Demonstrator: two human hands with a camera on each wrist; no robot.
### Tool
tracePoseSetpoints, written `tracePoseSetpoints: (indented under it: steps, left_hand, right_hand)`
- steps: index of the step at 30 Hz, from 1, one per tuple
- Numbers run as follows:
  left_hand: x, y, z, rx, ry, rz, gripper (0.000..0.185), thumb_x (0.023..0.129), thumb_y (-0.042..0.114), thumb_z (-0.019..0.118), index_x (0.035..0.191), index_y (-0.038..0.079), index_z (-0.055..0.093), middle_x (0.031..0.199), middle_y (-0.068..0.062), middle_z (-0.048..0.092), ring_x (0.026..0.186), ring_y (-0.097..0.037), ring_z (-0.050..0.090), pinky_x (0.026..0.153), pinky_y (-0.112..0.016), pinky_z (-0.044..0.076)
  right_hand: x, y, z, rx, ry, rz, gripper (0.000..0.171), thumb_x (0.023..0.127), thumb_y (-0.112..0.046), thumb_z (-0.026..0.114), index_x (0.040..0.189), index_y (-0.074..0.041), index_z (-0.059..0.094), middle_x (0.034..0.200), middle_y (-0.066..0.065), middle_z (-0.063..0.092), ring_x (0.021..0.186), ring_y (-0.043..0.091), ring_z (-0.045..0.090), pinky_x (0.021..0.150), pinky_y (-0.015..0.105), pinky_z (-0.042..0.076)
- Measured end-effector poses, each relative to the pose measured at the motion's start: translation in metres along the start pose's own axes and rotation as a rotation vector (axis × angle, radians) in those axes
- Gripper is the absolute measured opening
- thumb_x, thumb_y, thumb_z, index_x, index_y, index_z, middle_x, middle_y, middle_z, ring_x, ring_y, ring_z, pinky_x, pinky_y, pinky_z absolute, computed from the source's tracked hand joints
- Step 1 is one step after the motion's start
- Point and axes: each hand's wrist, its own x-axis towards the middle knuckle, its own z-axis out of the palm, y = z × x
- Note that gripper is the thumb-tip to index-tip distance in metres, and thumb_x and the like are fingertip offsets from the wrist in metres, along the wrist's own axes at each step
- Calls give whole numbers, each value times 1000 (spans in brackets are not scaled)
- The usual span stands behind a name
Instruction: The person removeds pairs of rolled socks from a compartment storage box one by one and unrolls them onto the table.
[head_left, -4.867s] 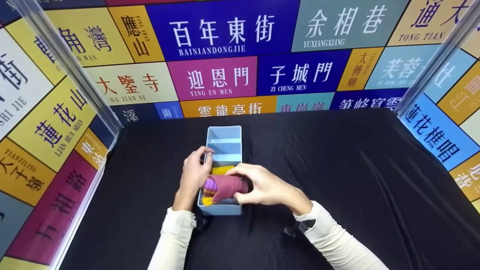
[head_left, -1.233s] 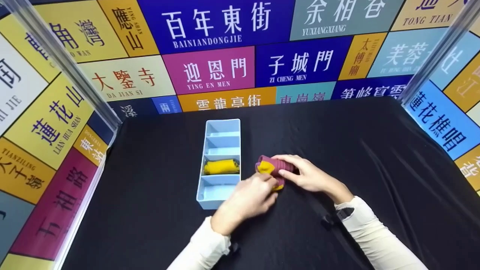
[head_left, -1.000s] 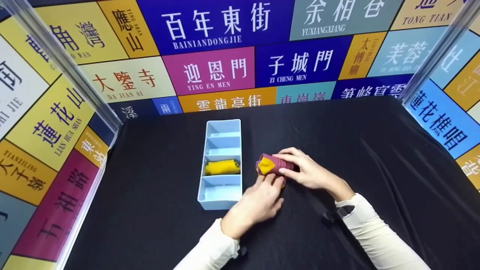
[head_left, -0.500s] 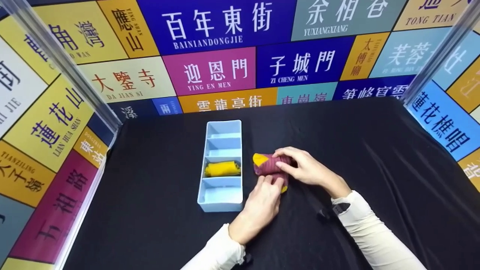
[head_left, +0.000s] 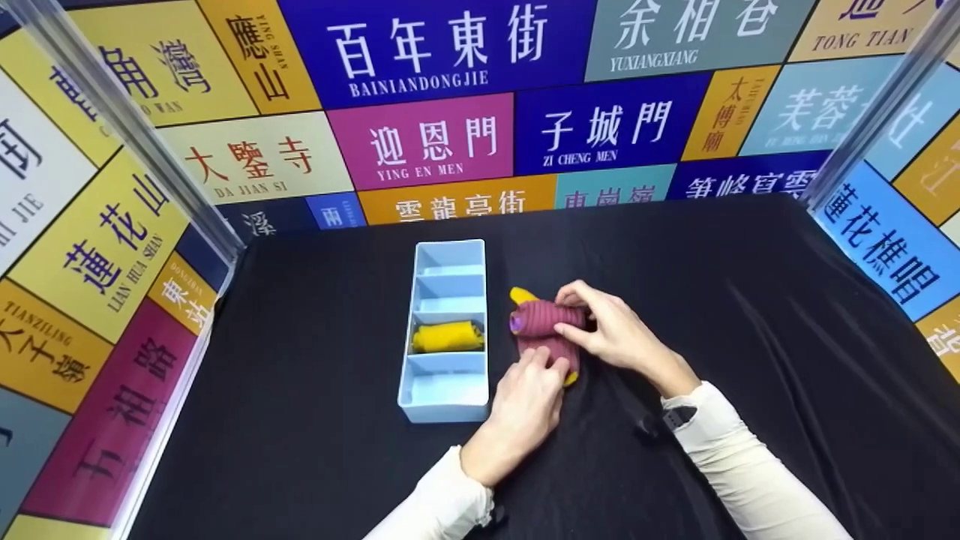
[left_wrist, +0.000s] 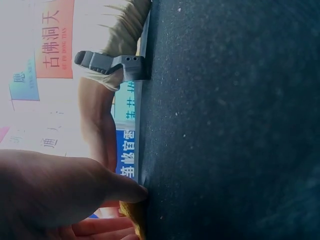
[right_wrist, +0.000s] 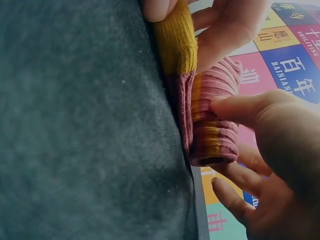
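- right hand (right_wrist: 280, 165) is gripping the rolled end of a maroon-and-yellow sock (right_wrist: 210, 130).
- left hand (right_wrist: 220, 25) is pinching the sock's yellow end against the black cloth (right_wrist: 80, 130).

My maroon ribbed knitted sock roll with yellow tips (head_left: 546, 328) lies half unrolled on the black-clothed worktop (head_left: 712, 300), just beside the pale blue divided plastic tray (head_left: 447, 409), pinched in both my grips.
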Motion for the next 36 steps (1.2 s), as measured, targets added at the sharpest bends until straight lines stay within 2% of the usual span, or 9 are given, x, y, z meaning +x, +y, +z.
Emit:
tracePoseSetpoints:
  steps: [3, 5, 9, 13, 16, 19, 25, 29, 36]
  left_hand:
    - [0, -1, -1, -5, 7, 5, 15, 88, 20, 83, 96, 16, 72, 90, -2, 66, 87, -22, 66, 68, -34, 57]
    - [0, -2, -1, -7, 6, 8, 14, 89, 20, 83, 96, 16, 72, 90, -2, 66, 87, -22, 66, 68, -34, 57]
    - [1, -2, -3, -6, -5, 9, 15, 88, 21, 84, 97, 16, 73, 90, -2, 68, 87, -22, 67, 69, -35, 58]
    - [1, -2, -4, -3, -14, 9, 15, 88, 22, 85, 98, 16, 74, 91, -2, 69, 87, -22, 67, 70, -35, 58]
    - [1, -2, -5, -6, -12, 9, 13, 89, 21, 84, 96, 16, 75, 89, -2, 69, 85, -22, 67, 69, -35, 58]
    - [1, -1, -6, -10, -9, 10, 9, 89, 20, 82, 94, 17, 75, 86, -1, 69, 82, -22, 67, 68, -34, 58]
    - [0, 0, -9, -24, -11, 9, 8, 89, 18, 82, 92, 17, 75, 84, -1, 68, 80, -21, 68, 69, -34, 58]
    - [-1, 2, -12, -23, -27, 16, 9, 87, 20, 83, 89, 18, 75, 83, 0, 68, 79, -21, 68, 69, -34, 58]
    - [-2, 5, -12, -19, -35, 28, 12, 85, 20, 85, 87, 18, 74, 82, 0, 67, 76, -21, 67, 68, -34, 58]
  right_hand:
    - [0, 0, 1, -22, 17, -2, 28, 98, -26, 81, 122, -15, 72, 115, -3, 78, 100, 16, 70, 84, 43, 58]
    - [0, 0, 2, -41, 14, -1, 29, 98, -28, 82, 124, -16, 74, 117, -2, 78, 99, 17, 70, 86, 42, 58]
    - [-1, 1, 2, -64, 8, -4, 40, 95, -28, 85, 130, -13, 75, 127, 5, 76, 112, 23, 71, 100, 45, 57]
    - [2, 0, 1, -86, 18, 5, 40, 94, -25, 86, 129, -8, 76, 133, 13, 72, 124, 29, 69, 111, 49, 54]
    - [5, -2, 0, -132, 36, 39, 39, 96, -27, 84, 129, -10, 77, 132, 9, 73, 121, 27, 71, 107, 48, 56]
    - [7, -2, 0, -166, 63, 68, 40, 96, -29, 84, 132, -15, 75, 126, 2, 75, 111, 23, 73, 95, 46, 60]
    - [8, 1, 3, -173, 90, 55, 27, 101, -28, 78, 127, -22, 73, 115, -1, 75, 96, 17, 70, 81, 39, 60]
    - [8, 4, 5, -158, 85, 54, 27, 102, -30, 76, 128, -21, 76, 118, 0, 76, 96, 18, 69, 82, 39, 58]
    - [12, 6, 5, -120, 27, 61, 42, 95, -30, 85, 133, -14, 76, 130, 6, 73, 114, 26, 70, 99, 48, 57]
